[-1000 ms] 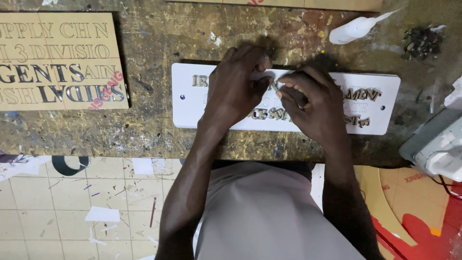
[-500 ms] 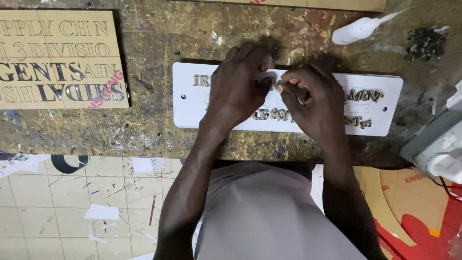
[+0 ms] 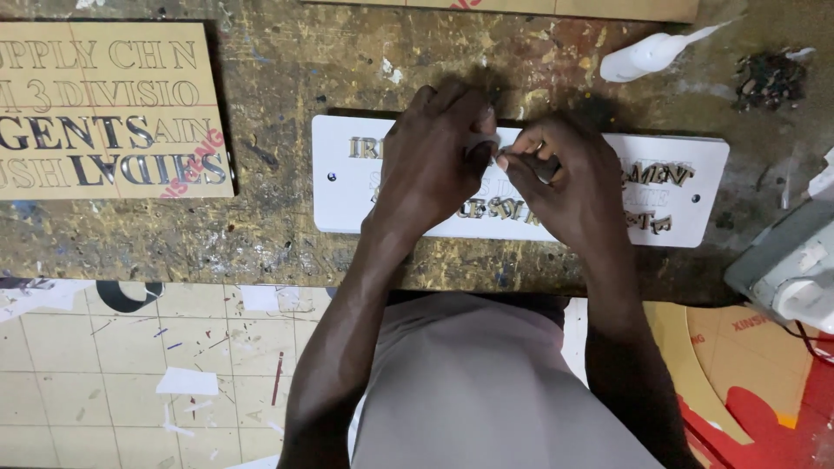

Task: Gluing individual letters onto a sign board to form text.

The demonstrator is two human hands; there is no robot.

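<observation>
A white rectangular sign plate with raised gold letters lies on the worn workbench. Both hands meet over its middle. My left hand rests on the plate with its fingers curled, the fingertips pinching a small piece against the plate. My right hand sits beside it, thumb and forefinger pinched on the same small piece; what the piece is cannot be made out. More gold letters show on the plate's right end.
A tan board with cut-out letters lies at the far left of the bench. A white glue bottle lies on its side at the back right, a dark scrap pile beyond it. A grey-white machine stands at the right edge.
Both hands have stayed over the plate's middle; the fingers have shifted slightly, and the pinch point has stayed near the plate's upper centre.
</observation>
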